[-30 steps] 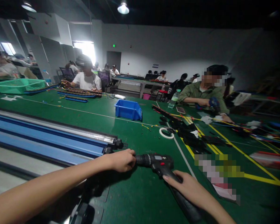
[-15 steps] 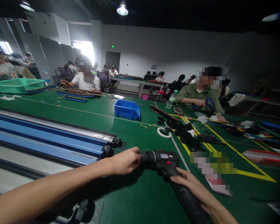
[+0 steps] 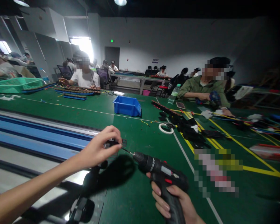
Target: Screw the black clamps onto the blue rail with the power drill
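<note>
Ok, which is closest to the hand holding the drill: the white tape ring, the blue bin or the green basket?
From the right hand on the drill:
1. White tape ring, just ahead on the table.
2. Blue bin, farther back, mid-table.
3. Green basket, far left.

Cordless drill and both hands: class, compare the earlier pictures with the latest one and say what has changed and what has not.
The right hand now grips the cordless drill by its handle and has lifted it, bit aimed left. The left hand has let go of the chuck and moved up to the end of the blue rail, fingers pinched at the bit's tip. The blue bin, tape ring and green basket stayed put.
</note>
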The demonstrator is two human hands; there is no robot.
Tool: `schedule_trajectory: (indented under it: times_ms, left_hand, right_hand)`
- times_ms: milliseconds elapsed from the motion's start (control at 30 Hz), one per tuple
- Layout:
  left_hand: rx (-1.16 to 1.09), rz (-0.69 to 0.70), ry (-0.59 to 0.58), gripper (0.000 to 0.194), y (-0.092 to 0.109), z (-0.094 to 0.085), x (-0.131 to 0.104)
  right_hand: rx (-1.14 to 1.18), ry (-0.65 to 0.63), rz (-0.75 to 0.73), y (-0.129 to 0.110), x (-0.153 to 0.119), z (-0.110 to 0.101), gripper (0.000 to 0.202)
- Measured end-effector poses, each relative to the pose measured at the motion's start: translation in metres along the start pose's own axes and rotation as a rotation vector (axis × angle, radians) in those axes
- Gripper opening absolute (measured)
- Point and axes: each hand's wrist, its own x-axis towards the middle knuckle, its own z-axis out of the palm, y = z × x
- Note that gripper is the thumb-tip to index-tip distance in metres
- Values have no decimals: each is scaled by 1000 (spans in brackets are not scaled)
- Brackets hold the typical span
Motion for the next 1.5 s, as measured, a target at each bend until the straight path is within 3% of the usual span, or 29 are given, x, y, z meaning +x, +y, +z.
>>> schedule_trajectory:
  times_ms: [67,133,200,300,400,533,667,933,1333,1500]
  left_hand:
    - [-164,-220,178,14,-23,-7,-5]
    - [-385,-386,266,19,-46,-3,-10]
    - [-588,-464,282,23,-63,9,-17]
    - [-744,-509,216,24,-74,30,-26]
    - [-767,-518,198,21,-75,40,-33]
    - [-795,-576,250,21,-75,39,-35]
    - [-804,-623,216,23,-74,37,-32]
    - [-713,-637,193,25,-73,37,-32]
    - [-625,-615,124,26,-74,38,-34]
    - [-659,-613,149,27,-74,38,-34]
  right_hand:
    - [39,76,-25,2,5,1,43]
    - [68,105,-28,2,8,-1,42]
    - [74,89,-32,4,8,-4,43]
    - [23,-2,-37,8,7,-8,47]
    - [-33,-46,-24,12,5,-7,48]
    - [-99,11,-28,7,6,-1,47]
    - [-144,59,-23,2,5,2,48]
    - [-180,141,-37,8,-3,6,47]
    - [-290,125,10,1,3,12,51]
    - [-268,150,13,0,2,13,53]
